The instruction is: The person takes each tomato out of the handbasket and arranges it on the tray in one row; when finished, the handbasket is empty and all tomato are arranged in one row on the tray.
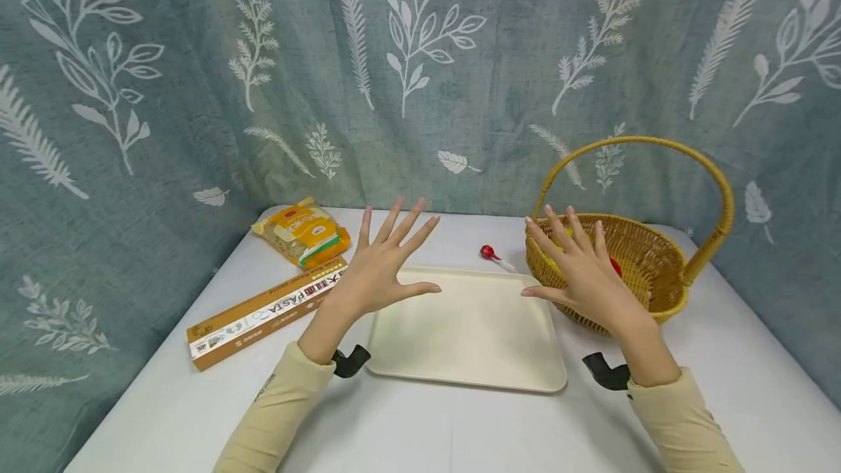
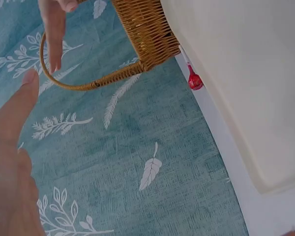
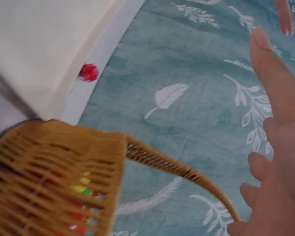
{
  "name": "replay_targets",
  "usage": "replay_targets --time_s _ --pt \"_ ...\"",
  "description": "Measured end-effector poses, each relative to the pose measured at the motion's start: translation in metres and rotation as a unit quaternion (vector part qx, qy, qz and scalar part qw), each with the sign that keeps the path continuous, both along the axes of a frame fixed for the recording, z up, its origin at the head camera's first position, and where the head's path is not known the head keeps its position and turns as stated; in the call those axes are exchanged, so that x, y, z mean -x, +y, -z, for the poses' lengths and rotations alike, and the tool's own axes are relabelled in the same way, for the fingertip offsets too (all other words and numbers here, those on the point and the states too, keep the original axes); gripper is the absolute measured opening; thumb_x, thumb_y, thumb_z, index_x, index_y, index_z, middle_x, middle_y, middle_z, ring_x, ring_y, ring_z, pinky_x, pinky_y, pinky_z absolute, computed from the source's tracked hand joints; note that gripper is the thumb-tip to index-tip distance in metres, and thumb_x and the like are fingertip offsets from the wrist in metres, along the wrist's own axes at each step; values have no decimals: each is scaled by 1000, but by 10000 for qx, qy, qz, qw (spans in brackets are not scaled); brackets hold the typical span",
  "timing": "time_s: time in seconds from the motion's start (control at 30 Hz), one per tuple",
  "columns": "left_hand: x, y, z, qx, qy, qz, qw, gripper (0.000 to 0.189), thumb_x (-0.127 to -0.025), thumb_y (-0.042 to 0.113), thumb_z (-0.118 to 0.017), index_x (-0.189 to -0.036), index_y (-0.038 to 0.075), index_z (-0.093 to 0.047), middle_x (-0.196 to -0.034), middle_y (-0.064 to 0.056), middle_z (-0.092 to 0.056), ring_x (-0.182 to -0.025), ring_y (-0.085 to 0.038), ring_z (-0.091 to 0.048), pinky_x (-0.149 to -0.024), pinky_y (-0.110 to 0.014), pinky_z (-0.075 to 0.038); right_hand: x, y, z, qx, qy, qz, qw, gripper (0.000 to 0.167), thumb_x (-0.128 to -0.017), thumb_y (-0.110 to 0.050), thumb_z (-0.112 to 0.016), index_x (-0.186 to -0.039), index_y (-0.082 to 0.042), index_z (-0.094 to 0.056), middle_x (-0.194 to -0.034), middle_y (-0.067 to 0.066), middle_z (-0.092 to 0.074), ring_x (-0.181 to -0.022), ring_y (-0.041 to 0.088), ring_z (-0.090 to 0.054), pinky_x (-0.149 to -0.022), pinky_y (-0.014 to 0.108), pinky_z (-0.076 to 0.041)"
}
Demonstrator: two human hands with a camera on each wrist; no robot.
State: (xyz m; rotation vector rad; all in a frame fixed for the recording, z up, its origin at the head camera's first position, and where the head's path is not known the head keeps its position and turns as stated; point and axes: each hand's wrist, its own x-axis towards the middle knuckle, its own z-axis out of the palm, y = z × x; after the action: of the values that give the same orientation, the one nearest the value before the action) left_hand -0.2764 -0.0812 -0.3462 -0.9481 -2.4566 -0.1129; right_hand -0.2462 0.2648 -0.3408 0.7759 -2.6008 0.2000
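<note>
- Sleeves (image 1: 282,404) come nearest, leading to the left hand (image 1: 377,265) and right hand (image 1: 588,279) – both raised, fingers spread, grasping nothing and seemingly touching nothing.
- Tray (image 1: 460,334): flat, between and below the hands. It looks light, stiff and rather smooth, so it may slide; its low rim at the two short sides would give the surest hold, one hand to each.
- Basket (image 1: 542,265): below and beyond the right hand, near the tray's far right corner. Woven, probably light with slight give; the tall handle (image 1: 657,141) is the natural grip. Red and yellow things inside are too hidden to name.
- Lollipop (image 1: 487,252): between the hands, past the tray, stick towards the right hand. Light, its head probably brittle; pinch the stick.
- Box (image 1: 263,320): left of the left hand, far end partly behind it – bag (image 1: 305,228) beyond.
- Room: tabletop (image 1: 420,429) runs from the tray's near edge towards the sleeves; beyond both hands, the curtain (image 1: 420,152) bounds the far edge, and the basket crowds the right.
</note>
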Motion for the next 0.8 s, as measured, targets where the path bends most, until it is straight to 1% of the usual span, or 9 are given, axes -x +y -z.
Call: replay_targets --time_s 0.07,0.2,0.33,0.4,0.5,0.57,0.63,0.73,0.8 --pt "-1 -5 -1 -8 -20 -21 10000 100 -81 78 -49 -156 30 -4 -162 2 9 -147 -26 10 -111 -59 16 1 5 2 102 -51 -27 9999 101 -79 -49 -75 -156 -22 -15 -161 8 5 -145 32 11 -111 65 8" --pt "-4 -16 -1 34 -165 81 9998 100 -81 77 -50 -156 30 -4 -162 2 10 -146 -26 12 -110 -61 15 4 16 3 251 -133 -54 9996 101 -79 -43 -78 -156 -22 -15 -161 8 1 -146 32 7 -114 61 4" --pt "-8 -29 3 77 -317 74 9994 102 -80 77 -51 -156 29 -3 -161 4 13 -146 -23 15 -110 -61 16 6 26 1 362 -230 -170 9989 99 -80 -37 -79 -156 -19 -18 -161 12 -4 -146 34 1 -115 59 0" --pt "-10 -35 6 77 -337 93 9994 103 -79 77 -51 -156 28 -3 -161 3 12 -146 -24 13 -110 -62 14 5 31 -1 459 -295 -252 9982 99 -79 -34 -79 -156 -18 -19 -160 13 -7 -146 34 -2 -116 57 -2" --pt "-13 -43 9 37 -435 235 9988 107 -78 77 -53 -157 24 -3 -162 2 11 -146 -26 11 -110 -62 13 5 34 -4 679 -483 -358 9959 98 -79 -30 -80 -155 -16 -20 -160 13 -10 -145 36 -7 -117 55 -5" --pt "-16 -47 10 -17 -575 366 9977 109 -78 76 -56 -157 21 -3 -162 2 10 -146 -25 10 -110 -62 13 6 37 -6 814 -719 -363 9934 96 -81 -29 -79 -155 -17 -20 -160 11 -10 -145 38 -8 -117 54 -6" --pt "-18 -51 11 -89 -793 517 9955 112 -77 73 -60 -157 18 -3 -162 3 10 -146 -23 10 -111 -61 13 7 39 -9 898 -1008 -276 9905 94 -82 -32 -77 -156 -22 -18 -161 8 -9 -144 40 -10 -115 58 -10" --pt "-20 -56 14 -173 -1236 747 9894 118 -74 69 -66 -156 14 -2 -161 3 11 -146 -20 11 -114 -57 11 10 43 -10 884 -1311 -123 9873 92 -84 -36 -74 -155 -29 -17 -161 7 -11 -143 43 -14 -109 65 -20" --pt "-21 -58 17 -228 -1570 891 9833 121 -73 66 -70 -156 14 1 -161 3 11 -146 -19 11 -115 -54 8 13 45 -11 812 -1334 -166 9876 92 -84 -38 -73 -155 -30 -16 -160 9 -14 -139 46 -22 -102 68 -29"
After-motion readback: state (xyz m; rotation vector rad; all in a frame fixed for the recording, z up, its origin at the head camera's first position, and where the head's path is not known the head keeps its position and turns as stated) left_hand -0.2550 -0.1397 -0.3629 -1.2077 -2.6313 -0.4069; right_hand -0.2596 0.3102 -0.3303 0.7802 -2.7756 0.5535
